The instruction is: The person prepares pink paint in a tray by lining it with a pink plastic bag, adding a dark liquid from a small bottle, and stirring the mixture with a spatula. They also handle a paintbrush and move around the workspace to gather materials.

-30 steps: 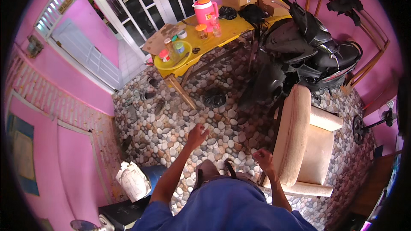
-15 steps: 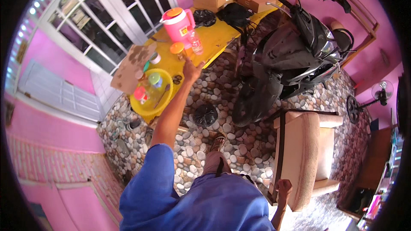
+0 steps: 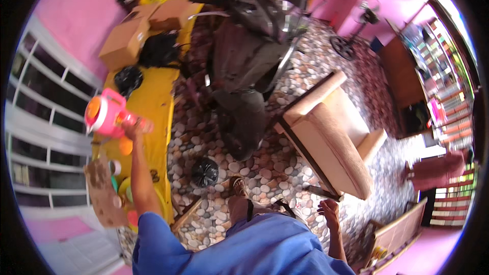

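Observation:
At the yellow table (image 3: 155, 97), my left hand (image 3: 133, 131) is stretched out to a clear plastic bottle (image 3: 146, 124). Its fingers look curled around the bottle, though blur softens them. Right beside it stands a pink pitcher (image 3: 108, 114) with an orange lid. An orange-lidded jar (image 3: 125, 145) is just below the hand, partly covered by my wrist. My forearm crosses a yellow basin (image 3: 162, 201) holding lidded containers. My right hand (image 3: 330, 211) hangs at my side with fingers loosely apart and nothing in it.
Cardboard boxes (image 3: 122, 43) and black plastic bags (image 3: 128, 80) occupy the table's far part. A black motorbike (image 3: 244, 71) stands right of the table. A beige armchair (image 3: 331, 137) is to the right. A black bag (image 3: 205, 171) lies on the pebble-patterned floor, near my foot.
The view has swung to the right. My left hand has gone from beside the orange-lidded jar to the plastic bottle, its spread fingers now curled. My right hand's fingers have loosened.

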`<act>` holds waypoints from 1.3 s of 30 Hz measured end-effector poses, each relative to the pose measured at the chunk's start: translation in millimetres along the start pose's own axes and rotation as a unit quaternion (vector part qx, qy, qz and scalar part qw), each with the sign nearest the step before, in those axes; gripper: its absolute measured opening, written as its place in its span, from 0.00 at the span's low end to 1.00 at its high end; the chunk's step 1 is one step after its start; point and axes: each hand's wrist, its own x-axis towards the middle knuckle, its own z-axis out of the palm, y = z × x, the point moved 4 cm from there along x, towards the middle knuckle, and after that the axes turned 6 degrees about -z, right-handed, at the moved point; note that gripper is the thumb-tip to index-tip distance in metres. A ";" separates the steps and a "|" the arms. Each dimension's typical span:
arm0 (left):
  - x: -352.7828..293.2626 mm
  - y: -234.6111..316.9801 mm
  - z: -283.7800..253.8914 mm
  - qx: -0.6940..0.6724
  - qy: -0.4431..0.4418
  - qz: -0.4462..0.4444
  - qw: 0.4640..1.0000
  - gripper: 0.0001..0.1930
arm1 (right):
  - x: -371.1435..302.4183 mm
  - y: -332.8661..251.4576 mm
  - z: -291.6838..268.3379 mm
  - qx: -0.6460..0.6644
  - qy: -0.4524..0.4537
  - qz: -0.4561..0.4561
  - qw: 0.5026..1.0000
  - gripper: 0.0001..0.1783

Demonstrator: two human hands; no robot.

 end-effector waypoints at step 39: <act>-1185.7 240.5 -259.4 -0.174 -0.708 0.655 0.197 0.33 | -129.6 63.4 -368.8 -0.046 0.359 -0.254 0.897 0.40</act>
